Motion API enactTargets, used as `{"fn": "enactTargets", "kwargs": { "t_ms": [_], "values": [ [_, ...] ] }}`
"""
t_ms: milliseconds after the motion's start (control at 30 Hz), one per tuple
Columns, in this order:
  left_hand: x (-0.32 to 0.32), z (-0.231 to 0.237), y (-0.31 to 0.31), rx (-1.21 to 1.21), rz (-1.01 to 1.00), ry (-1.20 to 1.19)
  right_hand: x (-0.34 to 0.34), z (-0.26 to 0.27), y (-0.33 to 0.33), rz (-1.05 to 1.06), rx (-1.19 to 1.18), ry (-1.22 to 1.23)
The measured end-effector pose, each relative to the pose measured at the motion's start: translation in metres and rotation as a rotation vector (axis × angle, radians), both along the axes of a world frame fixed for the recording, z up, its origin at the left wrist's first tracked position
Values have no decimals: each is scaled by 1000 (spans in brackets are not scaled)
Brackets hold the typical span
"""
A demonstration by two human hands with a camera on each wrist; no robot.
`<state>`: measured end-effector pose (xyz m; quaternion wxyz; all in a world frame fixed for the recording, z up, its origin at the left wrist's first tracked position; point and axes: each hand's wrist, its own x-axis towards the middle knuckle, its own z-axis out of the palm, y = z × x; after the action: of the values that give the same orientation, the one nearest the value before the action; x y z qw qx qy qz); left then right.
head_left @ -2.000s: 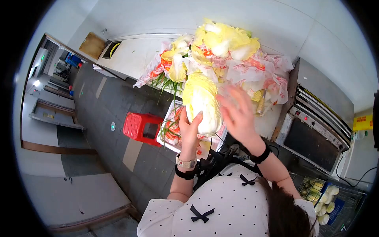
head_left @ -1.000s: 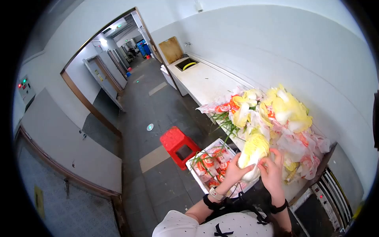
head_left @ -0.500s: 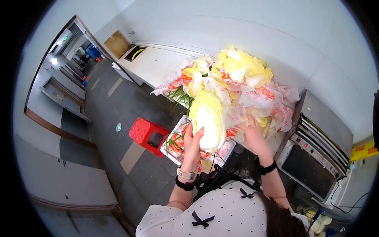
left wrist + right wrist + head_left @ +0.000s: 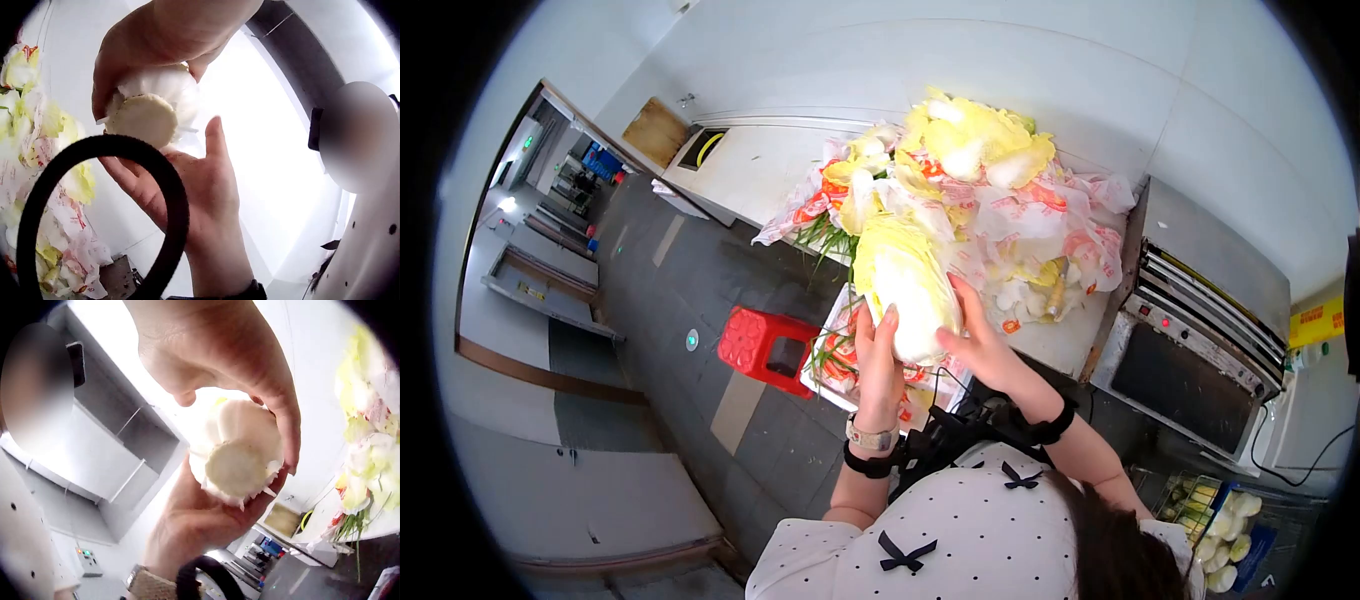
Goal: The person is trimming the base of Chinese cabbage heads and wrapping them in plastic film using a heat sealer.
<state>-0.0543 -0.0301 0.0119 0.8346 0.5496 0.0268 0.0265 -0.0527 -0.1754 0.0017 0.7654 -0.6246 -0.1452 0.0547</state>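
Observation:
A pale yellow napa cabbage (image 4: 908,285) is held up before the body, over the counter's front edge, its leafy top pointing away. My left hand (image 4: 880,360) grips its left side, thumb lying on the near face. On the other side my right hand (image 4: 985,345) curves round it, thumb by the root end and fingertips along the flank. Both wrist views face the round cut base of the cabbage (image 4: 237,469). There the right hand (image 4: 244,356) arches over it, while the left hand (image 4: 200,519) cups it from below.
Loose yellow leaves (image 4: 975,135) lie piled on printed plastic bags (image 4: 1025,215) on the counter (image 4: 770,165). Green stalks (image 4: 825,240) hang over its edge. A white crate (image 4: 830,392), a red stool (image 4: 750,340) and a metal appliance (image 4: 1195,330) stand close by.
Half a second ago my right hand was spread apart from the napa cabbage; now it is against its right side. The left hand keeps its grip. The head view has shifted.

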Motion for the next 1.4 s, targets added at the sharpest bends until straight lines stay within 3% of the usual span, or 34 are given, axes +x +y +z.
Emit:
{"fn": "enactTargets", "kwargs": {
  "t_ms": [33,233,267,467,567,667,767,800,933,1033,1133,1200,1267,1367,1400],
  "values": [
    [0,-2,-1,15,-18,-1,-1,-3,3,-58,-162,-124],
    [0,-12,-3,-3,-55,3,-1,-6,-1,-110,47,22],
    [4,-18,5,125,-88,-21,-1,-6,-3,-100,85,56],
    [18,-20,4,121,-143,113,7,-34,-3,-112,47,47],
    [24,-31,5,32,-199,116,6,-31,-5,-172,-64,32],
    [32,-50,13,-197,-233,188,9,-20,-20,-37,100,74],
    [37,-33,10,-443,-277,232,14,-12,-38,86,315,235],
    [47,-49,12,-518,-176,292,15,-9,-43,56,343,243],
    [57,-58,16,-809,-377,318,26,-20,-51,-148,196,361],
    [64,-49,9,-734,-314,305,44,-108,-59,-715,-502,45],
    [65,-54,12,-667,-306,291,46,-134,-68,-705,-318,282],
    [66,-50,8,-602,-220,263,32,-108,-45,-372,113,413],
    [61,-49,-1,-579,-135,220,23,-90,-12,-113,156,224],
    [50,-60,-3,-309,-152,209,31,-74,16,-36,353,93],
    [50,-65,-1,-188,-193,79,32,-69,12,23,463,179]
  ]
}}
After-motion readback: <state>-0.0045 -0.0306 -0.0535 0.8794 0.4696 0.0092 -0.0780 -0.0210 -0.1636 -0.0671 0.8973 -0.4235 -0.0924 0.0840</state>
